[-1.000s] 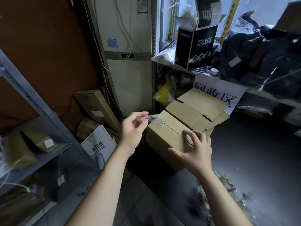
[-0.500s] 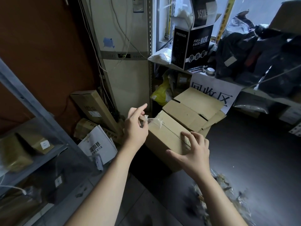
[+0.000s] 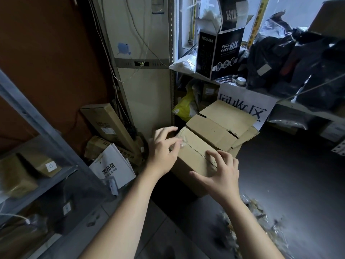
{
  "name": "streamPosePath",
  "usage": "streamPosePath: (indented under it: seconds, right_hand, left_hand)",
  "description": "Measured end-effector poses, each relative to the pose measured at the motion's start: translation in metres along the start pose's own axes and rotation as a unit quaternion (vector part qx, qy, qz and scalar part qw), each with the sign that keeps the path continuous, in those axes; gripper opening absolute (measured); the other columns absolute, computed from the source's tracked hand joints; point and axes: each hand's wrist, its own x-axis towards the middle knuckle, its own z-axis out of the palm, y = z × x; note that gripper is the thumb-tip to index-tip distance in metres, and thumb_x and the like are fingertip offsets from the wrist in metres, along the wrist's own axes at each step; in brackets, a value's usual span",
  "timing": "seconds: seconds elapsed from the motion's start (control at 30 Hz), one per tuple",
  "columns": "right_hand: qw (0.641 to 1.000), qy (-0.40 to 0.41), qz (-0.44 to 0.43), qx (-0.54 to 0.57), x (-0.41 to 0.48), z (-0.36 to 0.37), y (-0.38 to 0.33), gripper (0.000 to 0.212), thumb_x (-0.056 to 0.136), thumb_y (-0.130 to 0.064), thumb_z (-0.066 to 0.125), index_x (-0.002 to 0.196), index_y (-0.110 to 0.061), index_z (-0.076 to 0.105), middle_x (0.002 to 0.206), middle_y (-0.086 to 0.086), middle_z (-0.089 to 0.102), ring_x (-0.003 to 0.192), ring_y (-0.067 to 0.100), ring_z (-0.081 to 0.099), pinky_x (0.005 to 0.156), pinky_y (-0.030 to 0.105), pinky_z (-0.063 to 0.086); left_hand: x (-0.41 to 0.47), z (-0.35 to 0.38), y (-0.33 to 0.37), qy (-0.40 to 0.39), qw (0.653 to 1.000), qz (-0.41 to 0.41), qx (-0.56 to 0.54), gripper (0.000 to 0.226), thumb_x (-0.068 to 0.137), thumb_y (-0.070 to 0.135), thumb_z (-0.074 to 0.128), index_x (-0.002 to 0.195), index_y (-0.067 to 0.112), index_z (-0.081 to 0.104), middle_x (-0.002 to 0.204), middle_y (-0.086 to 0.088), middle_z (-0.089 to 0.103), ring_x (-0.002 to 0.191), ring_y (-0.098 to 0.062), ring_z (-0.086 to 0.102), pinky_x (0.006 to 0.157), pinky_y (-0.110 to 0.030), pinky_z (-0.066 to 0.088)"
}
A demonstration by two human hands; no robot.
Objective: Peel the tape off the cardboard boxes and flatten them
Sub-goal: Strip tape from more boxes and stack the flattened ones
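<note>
Cardboard box (image 3: 188, 158) sits just ahead, between both hands. Its top seam (image 3: 198, 148) runs from far-left to near-right, from one hand to the other. Left hand (image 3: 162, 152) is at the far end, fingers bent over crumpled clear tape (image 3: 180, 143) lifted at the seam's end; can't tell if it actually pinches. Right hand (image 3: 222, 176) grips the near-right corner, fingertips clawed on top at the seam, thumb on the side face. Left hand is nearer the loose tape, so the peel likely runs along the seam toward the right hand, which sits on that line.

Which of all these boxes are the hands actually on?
The brown box in front, loose tape at its corner; the black mask box stands higher, untouched.
</note>
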Motion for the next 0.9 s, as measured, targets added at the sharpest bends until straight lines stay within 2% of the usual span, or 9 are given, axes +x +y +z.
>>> streamPosePath:
  seconds: [0.07, 0.13, 0.2, 0.3, 0.47, 0.6, 0.7, 0.8, 0.9]
  right_hand:
    - [1.000, 0.002, 0.001, 0.001, 0.000, 0.001, 0.001, 0.079, 0.060, -0.068, 0.086, 0.130, -0.041, 0.060, 0.137, -0.006, 0.046, 0.130, 0.020, 0.033, 0.101, 0.036, 0.029]
    - [1.000, 0.010, 0.007, 0.003, -0.001, 0.001, 0.002, 0.080, 0.059, -0.068, 0.086, 0.130, -0.040, 0.061, 0.136, -0.006, 0.046, 0.131, 0.020, 0.034, 0.101, 0.036, 0.030]
    - [1.000, 0.016, 0.011, 0.010, -0.002, 0.000, 0.002, 0.080, 0.059, -0.067, 0.087, 0.130, -0.040, 0.061, 0.135, -0.006, 0.047, 0.130, 0.019, 0.034, 0.102, 0.039, 0.032]
    - [0.999, 0.022, 0.011, 0.023, -0.004, 0.001, 0.003, 0.086, 0.060, -0.065, 0.089, 0.137, -0.039, 0.059, 0.135, -0.007, 0.046, 0.130, 0.017, 0.033, 0.103, 0.039, 0.032]
    - [0.997, 0.035, 0.015, 0.072, -0.009, 0.002, 0.005, 0.095, 0.063, -0.059, 0.090, 0.146, -0.037, 0.051, 0.139, -0.008, 0.042, 0.132, 0.013, 0.030, 0.110, 0.046, 0.038]
    - [0.993, 0.020, 0.029, 0.112, -0.012, 0.005, 0.005, 0.107, 0.065, -0.052, 0.093, 0.156, -0.038, 0.039, 0.140, -0.016, 0.035, 0.135, 0.005, 0.024, 0.115, 0.042, 0.035]
    - [0.989, 0.042, 0.038, 0.136, -0.012, 0.005, 0.001, 0.116, 0.062, -0.048, 0.096, 0.159, -0.037, 0.032, 0.135, -0.019, 0.036, 0.131, 0.005, 0.026, 0.111, 0.035, 0.033]
    - [0.985, 0.072, 0.045, 0.151, -0.020, 0.008, 0.006, 0.117, 0.060, -0.052, 0.094, 0.159, -0.035, 0.032, 0.134, -0.012, 0.041, 0.129, 0.011, 0.033, 0.108, 0.032, 0.033]
    - [0.988, 0.028, 0.055, 0.142, -0.029, 0.012, 0.013, 0.117, 0.061, -0.058, 0.091, 0.159, -0.037, 0.031, 0.137, -0.015, 0.035, 0.132, 0.010, 0.029, 0.111, 0.036, 0.032]
  left_hand:
    - [0.003, -0.006, 0.003, -0.013, 0.997, -0.071, -0.030, 0.018, 0.093, 0.028, 0.069, 0.107, 0.025, 0.080, 0.128, 0.004, 0.061, 0.122, -0.012, 0.049, 0.098, -0.022, 0.037]
    - [0.005, -0.011, 0.006, -0.045, 0.986, -0.142, -0.080, 0.037, 0.090, 0.029, 0.075, 0.127, 0.032, 0.069, 0.117, 0.011, 0.066, 0.110, 0.002, 0.054, 0.085, -0.007, 0.035]
    - [0.006, -0.011, 0.006, -0.045, 0.978, -0.173, -0.108, 0.053, 0.088, 0.031, 0.078, 0.138, 0.032, 0.061, 0.109, 0.019, 0.070, 0.110, 0.001, 0.057, 0.088, -0.011, 0.039]
    - [0.009, -0.009, 0.007, 0.024, 0.977, -0.167, -0.128, 0.044, 0.086, 0.016, 0.080, 0.128, 0.015, 0.069, 0.094, 0.015, 0.076, 0.102, -0.001, 0.067, 0.096, -0.025, 0.052]
    - [0.013, -0.013, 0.013, 0.123, 0.929, -0.246, -0.246, 0.026, 0.092, 0.001, 0.070, 0.114, 0.014, 0.074, 0.096, 0.005, 0.071, 0.088, -0.006, 0.074, 0.079, -0.016, 0.055]
    - [0.019, -0.015, 0.019, 0.156, 0.920, -0.217, -0.286, 0.028, 0.093, -0.006, 0.066, 0.112, 0.012, 0.073, 0.103, -0.006, 0.069, 0.091, -0.011, 0.074, 0.083, -0.016, 0.054]
    - [0.027, -0.016, 0.029, 0.137, 0.884, -0.237, -0.379, 0.026, 0.094, 0.000, 0.069, 0.117, 0.012, 0.071, 0.105, -0.004, 0.076, 0.096, -0.008, 0.074, 0.086, -0.020, 0.056]
    - [0.026, -0.007, 0.035, 0.064, 0.884, -0.244, -0.394, 0.032, 0.097, 0.002, 0.065, 0.129, 0.007, 0.064, 0.110, -0.009, 0.074, 0.095, -0.003, 0.073, 0.083, -0.013, 0.053]
    - [0.019, -0.004, 0.034, 0.034, 0.887, -0.257, -0.382, 0.034, 0.095, -0.003, 0.065, 0.129, 0.003, 0.065, 0.116, -0.008, 0.073, 0.101, -0.009, 0.073, 0.084, -0.015, 0.053]
